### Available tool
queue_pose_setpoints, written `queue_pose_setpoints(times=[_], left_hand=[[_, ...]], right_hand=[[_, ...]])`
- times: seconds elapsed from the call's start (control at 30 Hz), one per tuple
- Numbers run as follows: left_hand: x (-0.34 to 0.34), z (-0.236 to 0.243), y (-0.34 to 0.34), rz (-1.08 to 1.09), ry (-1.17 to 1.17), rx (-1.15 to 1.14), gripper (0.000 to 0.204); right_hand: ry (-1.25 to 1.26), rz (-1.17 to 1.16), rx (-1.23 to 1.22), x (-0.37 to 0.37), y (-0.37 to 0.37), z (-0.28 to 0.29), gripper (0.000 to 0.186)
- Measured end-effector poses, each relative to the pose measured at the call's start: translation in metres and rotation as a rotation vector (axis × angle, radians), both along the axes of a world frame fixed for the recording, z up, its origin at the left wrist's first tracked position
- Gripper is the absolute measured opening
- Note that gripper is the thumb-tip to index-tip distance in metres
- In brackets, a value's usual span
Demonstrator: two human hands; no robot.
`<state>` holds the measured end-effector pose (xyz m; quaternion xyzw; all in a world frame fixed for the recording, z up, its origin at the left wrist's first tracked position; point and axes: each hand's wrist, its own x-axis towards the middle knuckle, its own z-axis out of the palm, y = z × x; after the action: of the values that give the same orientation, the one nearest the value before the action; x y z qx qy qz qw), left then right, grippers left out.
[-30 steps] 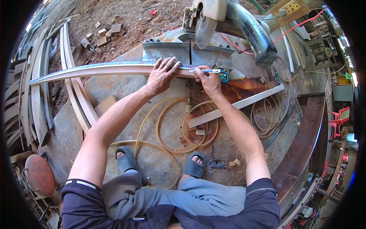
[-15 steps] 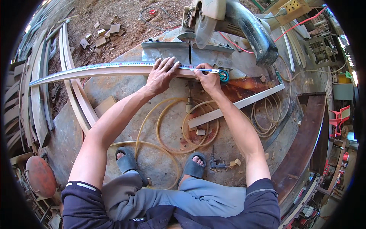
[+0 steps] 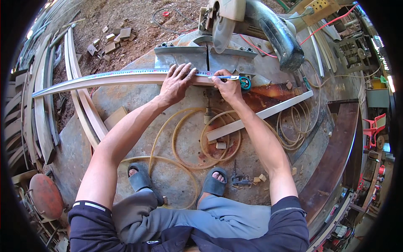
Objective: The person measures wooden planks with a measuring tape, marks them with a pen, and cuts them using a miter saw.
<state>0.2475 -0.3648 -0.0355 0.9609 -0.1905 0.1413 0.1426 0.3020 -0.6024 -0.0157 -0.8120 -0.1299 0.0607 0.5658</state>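
Note:
My left hand [image 3: 175,84] grips a long pale wooden strip [image 3: 130,80], fingers spread over it and a steel tape measure [image 3: 105,75] laid along its top. My right hand [image 3: 226,87] pinches a white-and-blue pen [image 3: 228,77] at the tape, beside its teal case [image 3: 246,83]. The strip lies against the metal fence [image 3: 180,56] of a cut-off saw, whose circular blade [image 3: 221,31] and black handle [image 3: 285,50] are raised above and to the right.
Coiled hoses [image 3: 180,155] and a pale board [image 3: 256,117] lie below the strip. Long wooden pieces [image 3: 42,126] are stacked at left, with offcuts [image 3: 113,44] among shavings beyond. A dark brown board [image 3: 331,164] is at right; a red cable [image 3: 323,29] runs behind the saw.

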Motion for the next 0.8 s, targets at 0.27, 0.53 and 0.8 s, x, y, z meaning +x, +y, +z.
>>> queue_pose_setpoints(times=[0.27,0.53,0.8], left_hand=[[0.001,-0.001,-0.001,-0.006,-0.001,0.01,0.053],[0.001,0.002,0.003,-0.024,-0.004,0.026,0.051],[-0.001,0.012,0.011,-0.078,0.016,-0.082,0.045]], right_hand=[[0.049,0.016,-0.022,0.0,-0.004,0.006,0.015],[-0.091,-0.323,-0.346,-0.017,-0.058,0.037,0.035],[-0.234,-0.159,-0.79,-0.02,-0.068,0.05,0.061]])
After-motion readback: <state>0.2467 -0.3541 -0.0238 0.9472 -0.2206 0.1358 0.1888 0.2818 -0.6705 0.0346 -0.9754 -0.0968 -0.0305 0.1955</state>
